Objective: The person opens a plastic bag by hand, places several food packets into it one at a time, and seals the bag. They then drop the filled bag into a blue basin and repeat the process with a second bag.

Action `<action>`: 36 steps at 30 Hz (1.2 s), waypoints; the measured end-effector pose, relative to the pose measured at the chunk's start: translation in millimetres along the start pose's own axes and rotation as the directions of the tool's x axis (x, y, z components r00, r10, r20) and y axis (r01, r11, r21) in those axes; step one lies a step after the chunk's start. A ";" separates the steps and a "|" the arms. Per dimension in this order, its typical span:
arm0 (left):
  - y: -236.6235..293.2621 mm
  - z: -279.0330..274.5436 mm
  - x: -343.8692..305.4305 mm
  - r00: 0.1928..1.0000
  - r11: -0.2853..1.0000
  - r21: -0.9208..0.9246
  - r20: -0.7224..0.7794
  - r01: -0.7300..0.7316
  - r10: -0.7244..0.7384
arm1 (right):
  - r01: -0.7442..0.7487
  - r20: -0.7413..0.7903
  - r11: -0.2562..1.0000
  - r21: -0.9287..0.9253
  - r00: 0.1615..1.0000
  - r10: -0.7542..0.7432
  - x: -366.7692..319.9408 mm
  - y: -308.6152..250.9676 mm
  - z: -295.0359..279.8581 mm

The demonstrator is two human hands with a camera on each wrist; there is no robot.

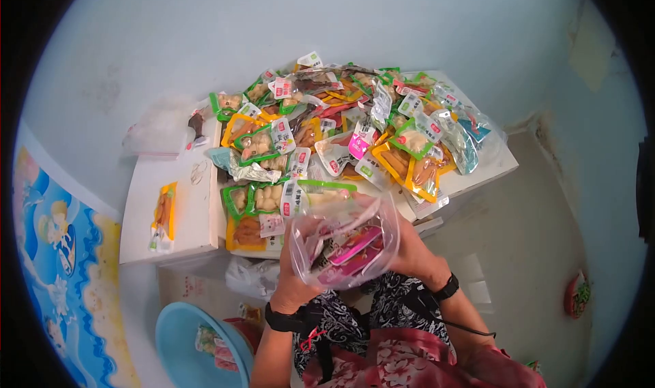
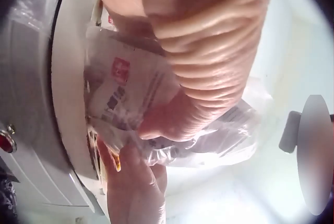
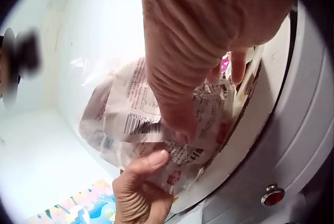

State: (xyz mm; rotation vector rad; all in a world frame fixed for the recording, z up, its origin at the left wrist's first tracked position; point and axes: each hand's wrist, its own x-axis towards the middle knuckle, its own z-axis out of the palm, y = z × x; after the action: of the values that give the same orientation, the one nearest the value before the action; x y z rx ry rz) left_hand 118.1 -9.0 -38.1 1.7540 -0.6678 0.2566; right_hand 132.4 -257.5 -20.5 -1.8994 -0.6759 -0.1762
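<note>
A clear plastic bag (image 1: 382,217) is held up in front of the person's lap, its open top facing the head camera. Inside lie several packets (image 1: 356,250) with pink and white showing. The left hand (image 1: 292,284) grips the bag's left side, and the right hand (image 1: 415,253) grips the other side. In the left wrist view, the left thumb (image 2: 175,119) presses the bag over a packet with a red label. Printed text and a barcode (image 3: 141,125) show through the plastic in the right wrist view, beside the right thumb (image 3: 180,125).
Behind the hands, a large heap of snack packets (image 1: 341,122) covers much of the white tabletop (image 1: 488,166). One yellow-edged packet (image 1: 164,214) lies apart at the left, near a stack of clear bags (image 1: 157,129). A blue basin (image 1: 184,347) holding a few packets stands below.
</note>
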 end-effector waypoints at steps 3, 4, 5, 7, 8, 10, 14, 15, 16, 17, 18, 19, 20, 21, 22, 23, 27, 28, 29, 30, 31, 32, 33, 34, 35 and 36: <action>-0.8 4.9 -2.4 0.999 1.000 0.020 -0.035 0.018 -0.017 | 0.010 0.017 0.998 -0.069 1.000 -0.008 -6.9 -0.4 0.0; -1.5 4.7 -3.3 0.999 0.998 0.050 -0.033 0.026 -0.024 | 0.022 0.017 0.995 -0.097 1.000 -0.020 -8.0 -0.1 -0.8; -1.5 6.1 -2.6 0.998 0.996 0.090 -0.068 -0.007 0.013 | 0.012 0.014 0.999 -0.041 1.000 -0.011 -9.0 -3.3 -5.5; -9.7 8.0 -6.7 0.994 0.997 0.080 -0.104 -0.014 0.023 | -0.012 0.013 0.997 0.071 1.000 0.011 -11.4 -23.1 -23.0; -13.1 9.0 -8.2 0.992 0.997 0.075 -0.123 -0.019 0.028 | 0.020 -0.050 0.991 0.135 0.999 -0.013 -11.6 -32.5 -33.8; -11.0 9.6 -8.5 0.991 0.997 -0.068 -0.126 0.033 -0.042 | 0.095 -0.181 0.963 0.252 0.982 -0.049 -6.7 -54.5 -55.3; -5.7 11.3 -1.2 0.994 0.988 -0.151 -0.104 0.015 -0.031 | 0.269 -0.012 0.962 -0.047 0.963 -0.270 18.3 -97.9 -76.2; -6.2 11.6 -1.1 0.994 0.985 -0.168 -0.104 0.027 -0.045 | 0.301 0.082 0.936 -0.183 0.953 -0.290 28.4 -107.0 -71.9; -6.5 11.7 -1.9 0.993 0.982 -0.183 -0.107 0.038 -0.058 | 0.340 0.181 0.887 -0.311 0.938 -0.296 37.0 -115.0 -64.4; -6.8 11.6 -2.4 0.991 0.979 -0.197 -0.114 0.049 -0.073 | 0.306 0.172 0.864 -0.399 0.951 -0.258 41.7 -121.7 -52.6; -6.5 11.9 -1.9 0.991 0.983 -0.180 -0.115 0.047 -0.069 | 0.295 0.163 0.834 -0.465 0.955 -0.247 45.3 -121.1 -47.8; -5.7 12.0 -1.0 0.991 0.986 -0.161 -0.120 0.047 -0.066 | 0.286 0.155 0.801 -0.526 0.958 -0.240 49.1 -118.4 -43.3; -5.2 10.4 -0.9 0.990 0.989 -0.141 -0.125 0.049 -0.067 | 0.275 0.148 0.765 -0.582 0.961 -0.233 53.0 -116.9 -39.4; -6.8 6.9 -1.3 0.994 0.991 -0.136 -0.104 0.013 -0.027 | 0.265 0.141 0.756 -0.599 0.964 -0.226 57.6 -120.8 -38.1; -10.0 2.7 -0.5 0.997 0.991 -0.133 -0.079 -0.026 0.016 | 0.300 0.184 0.743 -0.599 0.954 -0.237 60.0 -115.8 -36.4; -11.9 0.1 1.6 0.997 0.989 -0.133 -0.052 -0.069 0.062 | 0.333 0.223 0.727 -0.600 0.943 -0.248 61.6 -106.7 -35.2; -1.2 -0.3 10.0 0.984 0.988 0.073 -0.106 -0.135 0.142 | 0.379 0.246 0.625 -0.682 0.924 -0.292 69.5 -113.4 -41.6; -1.1 0.4 10.2 0.980 0.984 0.099 -0.121 -0.146 0.157 | 0.348 0.248 0.669 -0.657 0.938 -0.243 69.0 -115.4 -42.1; -0.7 0.8 11.2 0.975 0.980 0.124 -0.134 -0.158 0.174 | 0.313 0.251 0.709 -0.631 0.948 -0.195 67.7 -117.0 -43.0; 3.1 0.1 12.6 0.975 0.973 0.164 -0.121 -0.163 0.184 | 0.275 0.254 0.745 -0.607 0.956 -0.145 66.9 -117.5 -43.8; 9.7 -1.4 14.3 0.975 0.964 0.203 -0.106 -0.170 0.194 | 0.278 0.263 0.758 -0.590 0.954 -0.145 67.0 -116.2 -42.8; 12.8 -2.0 15.6 0.975 0.954 0.241 -0.089 -0.176 0.203 | 0.281 0.272 0.770 -0.572 0.951 -0.146 67.5 -113.6 -40.4; 9.8 -0.4 15.5 0.978 0.967 0.195 -0.097 -0.161 0.183 | 0.284 0.281 0.784 -0.552 0.948 -0.146 67.7 -111.3 -38.9; 4.5 2.3 14.4 0.981 0.978 0.149 -0.105 -0.145 0.161 | 0.307 0.296 0.757 -0.577 0.942 -0.157 68.7 -109.8 -39.1; 0.0 4.1 13.5 0.984 0.986 0.104 -0.112 -0.127 0.139 | 0.330 0.311 0.728 -0.601 0.936 -0.167 71.3 -108.4 -39.8; -2.9 4.5 13.5 0.983 0.983 0.137 -0.116 -0.125 0.141 | 0.353 0.326 0.699 -0.622 0.928 -0.178 74.2 -107.1 -40.4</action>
State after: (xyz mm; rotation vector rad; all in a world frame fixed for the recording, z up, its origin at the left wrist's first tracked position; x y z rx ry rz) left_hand 129.9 -16.9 -35.1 1.8016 -0.6915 0.5080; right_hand 144.6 -236.0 113.6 -2.5399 -1.1822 -0.4297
